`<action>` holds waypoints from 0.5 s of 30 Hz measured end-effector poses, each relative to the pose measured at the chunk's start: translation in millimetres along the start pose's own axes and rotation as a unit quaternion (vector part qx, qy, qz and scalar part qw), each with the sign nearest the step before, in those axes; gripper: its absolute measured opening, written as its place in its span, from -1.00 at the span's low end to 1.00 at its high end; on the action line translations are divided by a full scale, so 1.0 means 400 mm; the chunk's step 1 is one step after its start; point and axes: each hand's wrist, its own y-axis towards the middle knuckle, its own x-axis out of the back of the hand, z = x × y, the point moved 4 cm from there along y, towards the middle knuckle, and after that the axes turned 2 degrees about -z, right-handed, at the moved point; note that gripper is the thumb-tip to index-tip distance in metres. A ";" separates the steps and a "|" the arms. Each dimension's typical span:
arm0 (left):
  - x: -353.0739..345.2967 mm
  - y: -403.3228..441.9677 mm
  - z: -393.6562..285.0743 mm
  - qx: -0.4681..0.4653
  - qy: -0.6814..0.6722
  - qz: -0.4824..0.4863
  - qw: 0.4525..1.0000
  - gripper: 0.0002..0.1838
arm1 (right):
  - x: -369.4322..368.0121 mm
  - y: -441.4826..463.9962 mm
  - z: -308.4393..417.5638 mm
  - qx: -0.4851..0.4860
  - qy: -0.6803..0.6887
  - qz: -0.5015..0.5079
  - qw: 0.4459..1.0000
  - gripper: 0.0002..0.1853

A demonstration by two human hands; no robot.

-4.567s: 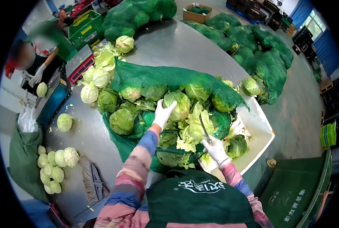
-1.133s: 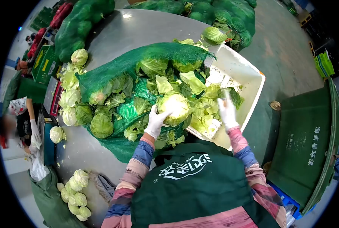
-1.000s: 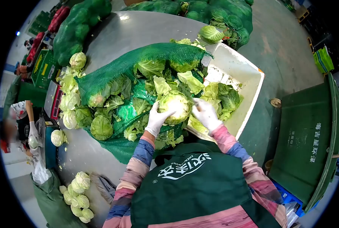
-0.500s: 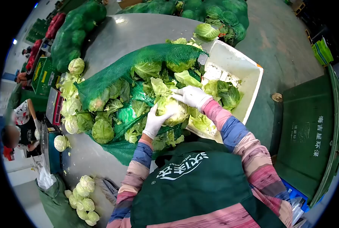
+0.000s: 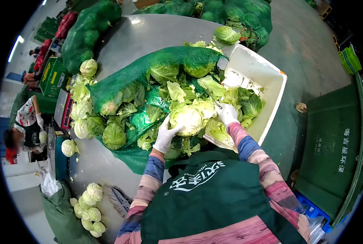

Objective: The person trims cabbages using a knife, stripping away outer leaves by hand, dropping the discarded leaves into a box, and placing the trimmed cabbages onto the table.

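A pale, trimmed cabbage (image 5: 186, 120) rests among loose leaves in front of me, its cut side bright. My left hand (image 5: 165, 135), in a white glove, grips it from the left with the thumb across its near side. On the other side, my right hand (image 5: 228, 114), also gloved, is closed around a thin knife (image 5: 212, 99) whose narrow blade points up and left over the leaves. Its handle is hidden in the palm. Under the cabbage spreads an opened green mesh bag (image 5: 149, 106), with more leafy cabbages (image 5: 115, 136) in and beside it.
A white bin (image 5: 267, 77) with outer leaves stands right of the metal table (image 5: 149, 34). Trimmed cabbages (image 5: 88, 207) lie at the lower left. Filled mesh sacks (image 5: 84, 36) sit along the far edge. A green waste bin (image 5: 328, 146) is at right; a co-worker (image 5: 27, 122) is at left.
My right hand has moved off the cabbage's top, right and slightly down, and the knife blade now shows. A leaf has opened away to the cabbage's right. My left hand stays on the cabbage.
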 end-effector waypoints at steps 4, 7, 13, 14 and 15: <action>0.014 0.002 0.013 0.024 -0.123 0.023 0.992 -0.35 | -0.019 0.009 -0.018 -0.012 -0.027 -0.018 0.999 -0.59; 0.044 -0.002 0.071 0.102 -0.243 -0.003 0.965 -0.35 | -0.014 -0.018 -0.001 -0.024 0.056 -0.042 0.997 -0.54; -0.098 -0.012 0.075 0.163 -0.404 -0.010 0.900 -0.30 | 0.028 -0.106 0.186 -0.007 0.294 0.043 0.955 -0.15; -0.127 -0.023 0.076 0.169 -0.377 -0.008 0.911 -0.32 | 0.039 -0.117 0.215 0.029 0.242 0.046 0.969 -0.07; -0.141 -0.035 0.078 0.236 -0.337 -0.067 0.909 -0.39 | 0.059 -0.114 0.230 0.022 0.095 0.074 0.992 0.01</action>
